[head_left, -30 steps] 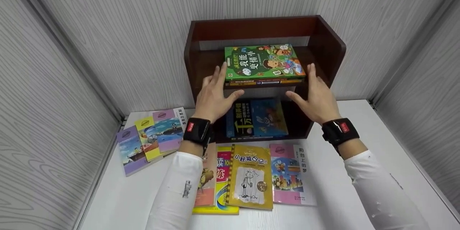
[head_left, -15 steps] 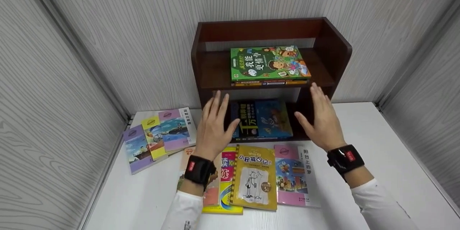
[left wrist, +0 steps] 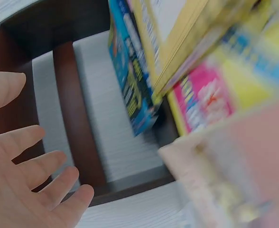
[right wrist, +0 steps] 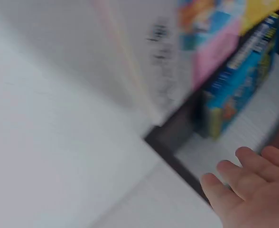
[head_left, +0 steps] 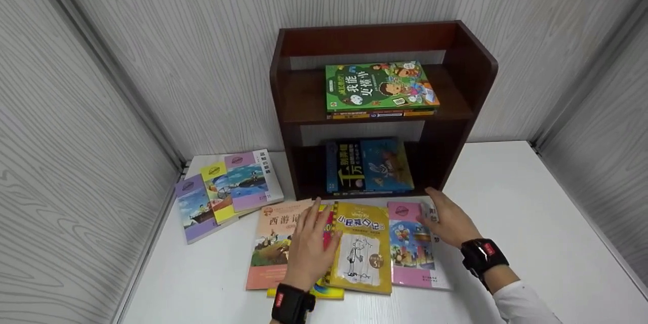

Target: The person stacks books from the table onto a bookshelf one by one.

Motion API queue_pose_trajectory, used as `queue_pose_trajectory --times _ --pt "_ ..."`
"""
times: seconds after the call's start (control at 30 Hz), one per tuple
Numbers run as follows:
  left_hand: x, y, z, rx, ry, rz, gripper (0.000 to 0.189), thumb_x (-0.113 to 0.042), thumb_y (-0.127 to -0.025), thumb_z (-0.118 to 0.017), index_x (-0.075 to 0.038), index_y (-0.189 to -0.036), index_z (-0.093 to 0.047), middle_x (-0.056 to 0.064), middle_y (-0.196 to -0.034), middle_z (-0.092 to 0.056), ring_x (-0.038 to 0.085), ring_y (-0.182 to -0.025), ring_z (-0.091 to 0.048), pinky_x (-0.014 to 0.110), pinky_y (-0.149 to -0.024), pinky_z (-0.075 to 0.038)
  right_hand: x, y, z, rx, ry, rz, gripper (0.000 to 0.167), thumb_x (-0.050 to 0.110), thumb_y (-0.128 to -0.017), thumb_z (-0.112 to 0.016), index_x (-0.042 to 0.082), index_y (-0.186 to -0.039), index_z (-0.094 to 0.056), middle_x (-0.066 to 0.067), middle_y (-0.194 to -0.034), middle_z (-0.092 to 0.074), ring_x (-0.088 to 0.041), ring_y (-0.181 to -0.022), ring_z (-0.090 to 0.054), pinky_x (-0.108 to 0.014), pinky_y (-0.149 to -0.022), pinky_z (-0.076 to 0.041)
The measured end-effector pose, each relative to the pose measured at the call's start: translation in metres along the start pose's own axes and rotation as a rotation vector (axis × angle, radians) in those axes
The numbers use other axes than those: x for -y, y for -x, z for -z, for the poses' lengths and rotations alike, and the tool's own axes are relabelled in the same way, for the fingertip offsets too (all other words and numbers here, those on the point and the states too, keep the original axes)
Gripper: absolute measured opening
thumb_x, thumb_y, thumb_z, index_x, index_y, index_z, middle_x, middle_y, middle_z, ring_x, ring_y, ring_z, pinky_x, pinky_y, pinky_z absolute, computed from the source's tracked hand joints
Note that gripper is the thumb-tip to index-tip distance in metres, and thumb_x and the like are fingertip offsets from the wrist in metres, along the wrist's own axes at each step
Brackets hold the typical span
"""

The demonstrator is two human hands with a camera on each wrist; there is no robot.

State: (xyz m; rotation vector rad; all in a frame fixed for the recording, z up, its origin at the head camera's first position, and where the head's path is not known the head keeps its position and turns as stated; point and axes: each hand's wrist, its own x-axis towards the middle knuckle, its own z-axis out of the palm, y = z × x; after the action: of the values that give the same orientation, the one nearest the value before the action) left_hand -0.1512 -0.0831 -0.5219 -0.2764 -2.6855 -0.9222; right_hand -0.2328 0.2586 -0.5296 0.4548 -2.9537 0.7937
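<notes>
In the head view my left hand (head_left: 310, 253) hovers over the orange book (head_left: 268, 258) and the yellow-and-pink workbook (head_left: 326, 292), fingers extended. To its right lies a yellow comic diary book (head_left: 360, 263) with a line-drawn figure. My right hand (head_left: 450, 220) is over the upper right corner of a pink-and-white book (head_left: 409, 248), its fingers loosely extended. Both palms show nothing held in the wrist views, where the left hand (left wrist: 35, 185) and right hand (right wrist: 258, 190) have spread fingers. Part of the workbook is hidden under the orange and yellow books.
A dark brown two-tier bookshelf (head_left: 468, 86) stands against the back wall. A green book (head_left: 374, 86) tops a stack on its upper tier, and blue books (head_left: 382, 167) lie on the lower one. Purple (head_left: 195, 210), yellow (head_left: 216, 192) and lilac (head_left: 248, 182) books overlap at the left.
Both hands have come down and back from beside the green book on the upper shelf to over the books in front. The orange book's cover shows more now.
</notes>
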Motion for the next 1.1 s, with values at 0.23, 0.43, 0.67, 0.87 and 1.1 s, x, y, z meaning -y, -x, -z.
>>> queue_pose_trajectory --times 0.23,0.43,0.67,0.87,1.1 --pt "-0.016 0.027 -0.019 0.122 0.031 0.005 0.060 -0.029 -0.103 -0.068 -0.007 -0.156 -0.050 0.018 -0.168 -0.038 0.043 -0.151 -0.038 0.067 -0.117 -0.040 -0.033 0.003 -0.020 0.100 0.066 -0.072 0.083 0.041 -0.094 -0.078 -0.010 -0.151 -0.045 -0.036 -0.152 -0.050 -0.054 -0.138 -0.051 -0.066 -0.112 -0.045" --pt "-0.022 0.034 -0.033 0.305 0.105 0.008 0.061 -0.030 -0.104 -0.067 -0.011 -0.158 -0.049 0.015 -0.172 -0.032 0.040 -0.155 -0.032 0.064 -0.118 -0.040 -0.037 -0.004 -0.017 0.208 -0.005 -0.196 0.097 0.056 -0.093 -0.077 -0.005 -0.158 -0.038 -0.034 -0.158 -0.043 -0.053 -0.142 -0.047 -0.068 -0.115 -0.041" --pt "-0.019 0.035 -0.039 0.395 0.143 0.063 0.061 -0.029 -0.104 -0.067 -0.014 -0.160 -0.047 0.011 -0.175 -0.026 0.039 -0.159 -0.024 0.066 -0.120 -0.036 -0.037 -0.015 -0.014 0.246 0.028 -0.171 0.101 0.053 -0.082 -0.088 -0.007 -0.152 -0.047 -0.033 -0.148 -0.050 -0.049 -0.133 -0.054 -0.065 -0.109 -0.048" --pt "-0.017 0.035 -0.038 0.398 0.142 0.077 0.062 -0.029 -0.104 -0.067 -0.013 -0.160 -0.047 0.012 -0.175 -0.026 0.039 -0.159 -0.023 0.066 -0.120 -0.036 -0.044 -0.020 -0.020 0.266 0.096 -0.152 0.104 0.062 -0.071 -0.092 -0.006 -0.142 -0.058 -0.024 -0.130 -0.057 -0.041 -0.122 -0.052 -0.060 -0.101 -0.053" --pt "-0.016 0.037 -0.039 0.374 0.143 0.078 0.062 -0.028 -0.104 -0.068 -0.013 -0.160 -0.047 0.013 -0.174 -0.026 0.040 -0.159 -0.024 0.065 -0.122 -0.034 -0.036 -0.016 -0.019 0.241 0.050 -0.223 0.106 0.055 -0.067 -0.097 -0.011 -0.139 -0.057 -0.031 -0.133 -0.053 -0.043 -0.120 -0.051 -0.063 -0.102 -0.052"
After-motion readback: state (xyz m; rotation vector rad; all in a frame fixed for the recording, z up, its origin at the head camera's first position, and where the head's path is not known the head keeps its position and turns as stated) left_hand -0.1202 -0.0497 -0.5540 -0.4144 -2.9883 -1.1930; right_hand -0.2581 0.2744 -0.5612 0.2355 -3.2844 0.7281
